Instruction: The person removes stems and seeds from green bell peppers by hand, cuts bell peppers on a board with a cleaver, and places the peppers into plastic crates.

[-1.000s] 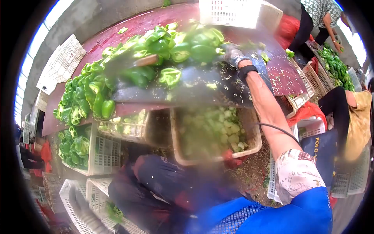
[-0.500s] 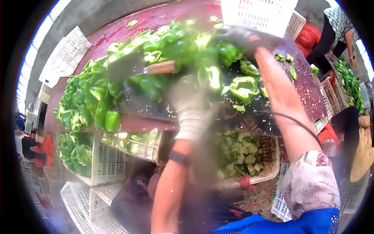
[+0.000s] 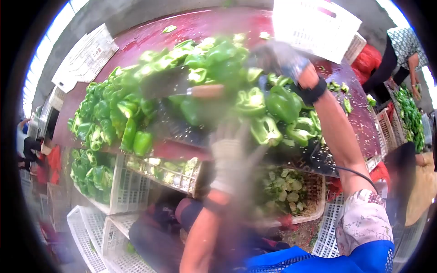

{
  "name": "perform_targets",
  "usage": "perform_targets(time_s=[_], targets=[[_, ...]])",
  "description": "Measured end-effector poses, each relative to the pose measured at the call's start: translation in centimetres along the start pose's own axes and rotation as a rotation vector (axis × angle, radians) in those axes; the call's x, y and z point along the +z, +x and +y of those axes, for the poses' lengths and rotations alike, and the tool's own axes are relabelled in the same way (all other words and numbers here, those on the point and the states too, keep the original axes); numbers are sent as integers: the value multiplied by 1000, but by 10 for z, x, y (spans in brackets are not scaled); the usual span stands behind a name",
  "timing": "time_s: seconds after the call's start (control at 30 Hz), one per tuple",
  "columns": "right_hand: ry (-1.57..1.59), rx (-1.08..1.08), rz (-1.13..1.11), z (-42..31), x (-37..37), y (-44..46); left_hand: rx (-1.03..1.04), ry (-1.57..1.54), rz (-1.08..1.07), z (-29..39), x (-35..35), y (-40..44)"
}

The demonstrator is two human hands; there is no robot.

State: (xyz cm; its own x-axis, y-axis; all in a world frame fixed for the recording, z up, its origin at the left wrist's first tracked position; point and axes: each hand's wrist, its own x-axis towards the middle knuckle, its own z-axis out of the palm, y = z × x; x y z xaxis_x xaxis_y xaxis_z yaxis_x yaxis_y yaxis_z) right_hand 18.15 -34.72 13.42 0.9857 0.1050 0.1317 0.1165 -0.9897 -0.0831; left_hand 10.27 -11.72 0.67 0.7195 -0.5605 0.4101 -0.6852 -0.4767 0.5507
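My left hand (image 3: 229, 152), in a pale knit glove, is blurred over the near edge of the dark board (image 3: 182, 129). Its fingers look stretched out, thumb apart, with nothing seen in them. My right hand (image 3: 276, 58), in a dirty grey glove, reaches over the far right of the pepper pile, fingers spread and partly blurred. Nearby are a whole-looking green pepper (image 3: 283, 103) and cut pepper halves (image 3: 265, 131). A cleaver (image 3: 165, 83) with a wooden handle (image 3: 207, 91) lies flat across the heaped green peppers (image 3: 102, 109), untouched by either hand.
White crates stand at the table's far left (image 3: 86, 57) and far right (image 3: 314, 29). Below the near edge are a crate of peppers (image 3: 116, 182), a tray of pale scraps (image 3: 195, 175) and a basket of pepper cores (image 3: 323, 195). Another person (image 3: 405, 54) stands at right.
The view has shifted, so most things sit lower and further right. A green pepper beside my right hand has moved nearer to me. The cleaver still lies on the pile.
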Motion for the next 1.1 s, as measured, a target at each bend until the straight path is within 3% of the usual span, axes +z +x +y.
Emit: perform_targets(time_s=[0.07,0.1,0.17,0.27,0.4,0.43,0.57,0.67,0.77,0.87,0.9,0.93,0.97,1.1], targets=[[287,-43,120,9,17,55,-216,-312,274,-1,-1,5],[311,-55,136,18,33,93,-313,-461,419,-6,-4,10],[157,-173,145,18,59,124,-451,-635,496,-29,-17,40],[-200,-435,135,17,86,131,-792,-1029,486,-60,-43,77],[-364,-552,20,20,87,126,-969,-1108,425,-87,-55,121],[-421,-570,-33,23,86,123,-977,-1114,372,-99,-52,124],[-119,-395,-22,2,62,60,-795,-946,69,-165,-19,140],[78,-118,-93,-19,48,34,-552,-605,92,-157,-26,127],[253,52,-105,-21,47,31,-489,-289,336,-163,-39,136],[233,36,-66,-19,53,26,-292,197,421,-181,-86,132],[215,121,-170,-33,40,22,-153,497,321,-191,-109,132],[247,44,-121,-36,44,25,-19,729,249,-202,-133,134],[271,-19,-77,-32,48,23,2,751,224,-214,-151,138],[319,-7,-35,-24,57,2,-310,53,173,-279,-186,137]])
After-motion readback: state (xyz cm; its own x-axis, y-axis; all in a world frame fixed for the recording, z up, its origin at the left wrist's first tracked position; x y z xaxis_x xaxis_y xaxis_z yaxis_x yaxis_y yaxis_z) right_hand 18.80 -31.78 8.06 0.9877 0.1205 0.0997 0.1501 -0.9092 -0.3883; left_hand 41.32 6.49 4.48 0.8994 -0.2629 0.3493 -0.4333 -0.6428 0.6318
